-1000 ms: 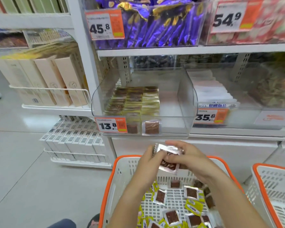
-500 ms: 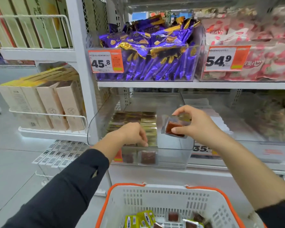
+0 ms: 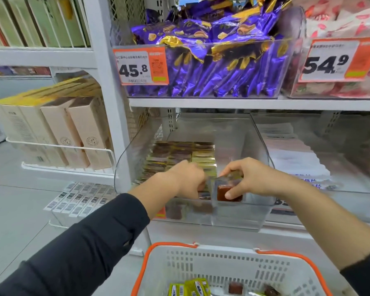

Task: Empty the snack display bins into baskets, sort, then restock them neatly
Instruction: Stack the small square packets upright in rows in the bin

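Right hand [image 3: 254, 180] pinches a packet [image 3: 228, 192] upright over the bin [image 3: 239, 218], to stand it beside the rows. Left hand [image 3: 185, 180], fingers curled, seemingly steadies them. Basket [image 3: 201, 263] waits below.

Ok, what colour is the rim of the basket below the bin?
Orange rim on a white slatted basket, clearest in the head view.

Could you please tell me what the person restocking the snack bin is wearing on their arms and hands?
Both hands are bare: no gloves, rings or watch show on the left hand or the right hand. The left arm wears a plain black long sleeve pushed up to mid-forearm. On the right, only a dark sleeve edge shows near the elbow.
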`<state>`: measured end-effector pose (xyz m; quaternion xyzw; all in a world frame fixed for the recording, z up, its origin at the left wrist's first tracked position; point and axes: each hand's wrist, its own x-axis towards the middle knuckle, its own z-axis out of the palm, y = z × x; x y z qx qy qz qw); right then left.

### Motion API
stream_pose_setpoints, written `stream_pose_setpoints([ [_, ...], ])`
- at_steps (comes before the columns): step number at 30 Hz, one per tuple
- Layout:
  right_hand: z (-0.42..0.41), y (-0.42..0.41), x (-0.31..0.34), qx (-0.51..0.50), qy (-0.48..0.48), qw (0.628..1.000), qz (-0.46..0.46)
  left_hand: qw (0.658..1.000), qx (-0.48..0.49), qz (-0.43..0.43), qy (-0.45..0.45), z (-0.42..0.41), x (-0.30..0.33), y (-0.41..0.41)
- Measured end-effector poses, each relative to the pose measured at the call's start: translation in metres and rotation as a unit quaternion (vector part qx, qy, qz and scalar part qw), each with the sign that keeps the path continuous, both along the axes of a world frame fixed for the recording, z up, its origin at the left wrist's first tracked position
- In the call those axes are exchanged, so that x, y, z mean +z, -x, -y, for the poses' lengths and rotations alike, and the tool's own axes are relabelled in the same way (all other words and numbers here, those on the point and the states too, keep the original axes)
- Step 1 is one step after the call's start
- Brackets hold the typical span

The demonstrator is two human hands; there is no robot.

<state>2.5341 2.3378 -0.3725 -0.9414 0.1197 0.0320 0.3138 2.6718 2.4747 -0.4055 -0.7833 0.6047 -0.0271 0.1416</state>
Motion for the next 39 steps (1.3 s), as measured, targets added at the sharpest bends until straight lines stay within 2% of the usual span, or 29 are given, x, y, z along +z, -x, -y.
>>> stream_pose_setpoints([
  [4, -0.002, -0.009, -0.009, 0.025, 0.004, 0.997, -0.078, 0.998, 0.006, -0.049, 0.033, -0.005, -0.005, -0.003],
  [10, -0.016, -0.021, -0.019, 0.003, 0.102, 0.975, -0.196, 0.998, 0.011, -0.06, 0.033, -0.009, -0.002, -0.005],
  [12, -0.016, -0.023, -0.018, -0.023, 0.064, 0.971, -0.228, 0.993, 0.045, -0.102, 0.026, -0.015, 0.004, -0.006],
  [14, -0.013, -0.022, -0.014, -0.039, -0.018, 0.968, -0.246, 0.98, 0.092, -0.171, 0.041, -0.026, 0.012, -0.007],
  [17, -0.006, -0.017, -0.013, -0.056, -0.092, 0.965, -0.241, 0.957, 0.128, -0.225, 0.132, -0.05, 0.021, -0.006],
  [23, -0.019, -0.018, -0.02, -0.105, -0.096, 0.967, -0.212, 0.935, 0.177, -0.164, 0.261, -0.093, 0.008, 0.005],
  [27, -0.041, -0.024, -0.019, -0.115, -0.112, 0.967, -0.195, 0.925, 0.197, -0.134, 0.296, -0.101, -0.002, 0.015],
  [31, -0.04, -0.022, -0.022, -0.123, -0.103, 0.97, -0.184, 0.924, 0.215, -0.127, 0.29, -0.1, -0.012, 0.023],
  [33, -0.038, -0.016, -0.024, -0.143, -0.065, 0.979, -0.134, 0.919, 0.202, -0.113, 0.319, -0.099, -0.019, 0.026],
  [35, -0.039, -0.004, -0.026, -0.169, 0.012, 0.986, 0.012, 0.896, 0.166, -0.103, 0.399, -0.1, -0.02, 0.036],
  [36, -0.043, 0.006, -0.027, -0.179, 0.028, 0.977, 0.116, 0.877, 0.138, -0.107, 0.447, -0.101, -0.019, 0.043],
  [38, -0.055, 0.029, -0.029, -0.17, -0.014, 0.935, 0.31, 0.829, 0.079, -0.115, 0.542, -0.101, -0.016, 0.06],
  [39, -0.061, 0.04, -0.033, -0.155, -0.049, 0.917, 0.365, 0.805, 0.065, -0.123, 0.576, -0.1, -0.017, 0.069],
])
